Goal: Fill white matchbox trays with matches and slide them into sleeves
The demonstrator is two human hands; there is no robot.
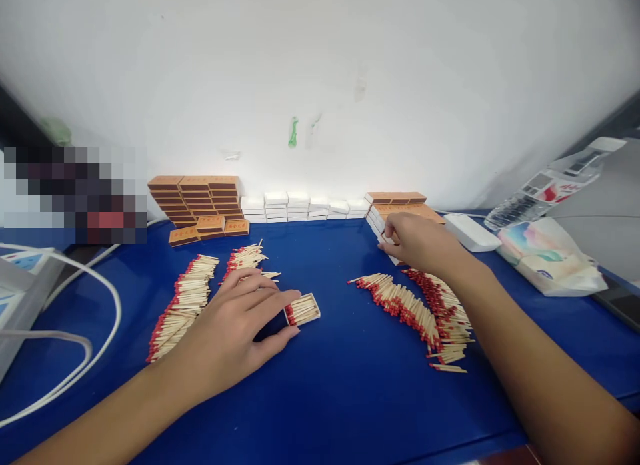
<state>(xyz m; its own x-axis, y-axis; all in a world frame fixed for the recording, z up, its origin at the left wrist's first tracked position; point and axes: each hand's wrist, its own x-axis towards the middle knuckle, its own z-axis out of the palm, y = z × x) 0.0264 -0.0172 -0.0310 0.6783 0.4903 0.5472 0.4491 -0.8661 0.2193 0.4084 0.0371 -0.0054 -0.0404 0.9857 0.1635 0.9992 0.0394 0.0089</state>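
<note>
My left hand [237, 325] is closed on a small white matchbox tray [304, 310], thumb and forefinger at its near-left end. Red-headed matches lie in the tray. My right hand [415, 242] reaches to the low stack of orange matchboxes [397, 208] at the back right. Its fingers are curled in a pinch at the stack's white left ends, on one matchbox there; the fingertips are partly hidden. Loose matches [193, 292] lie in rows beside and beyond my left hand. More matches [400, 302] spread in curved rows below my right hand.
Orange matchboxes [195, 195] are stacked at the back left, and white trays [287, 206] line the wall. To the right lie a white block [471, 232], a tissue pack [550, 255] and a plastic bottle [553, 182]. White cables [117, 305] loop at left.
</note>
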